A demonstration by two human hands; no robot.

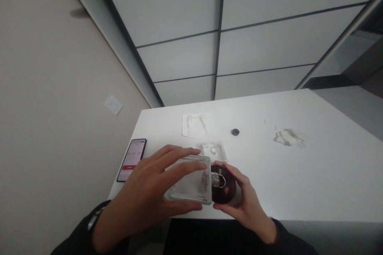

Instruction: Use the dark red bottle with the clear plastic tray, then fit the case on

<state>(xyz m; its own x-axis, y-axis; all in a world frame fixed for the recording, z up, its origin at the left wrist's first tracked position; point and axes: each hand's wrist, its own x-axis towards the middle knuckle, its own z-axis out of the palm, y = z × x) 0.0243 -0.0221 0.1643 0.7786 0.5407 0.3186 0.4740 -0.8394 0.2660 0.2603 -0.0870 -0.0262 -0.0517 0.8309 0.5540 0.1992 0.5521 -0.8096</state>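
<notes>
While one hand (148, 179) holds one box (191, 185), another (250, 205) grips one bottle (226, 194).

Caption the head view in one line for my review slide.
Left hand holds a clear box beside the neck of a reddish-brown bottle in the right hand, over a white table.

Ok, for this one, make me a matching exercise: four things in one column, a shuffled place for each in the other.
1. Phone
2. Bottle
3. Larger clear box
4. Dark disc

A. In the right hand
B. On the table, right of the white paper
C. By the table's left edge, screen lit
D. In the left hand

Pairs: 1-C, 2-A, 3-D, 4-B
</notes>
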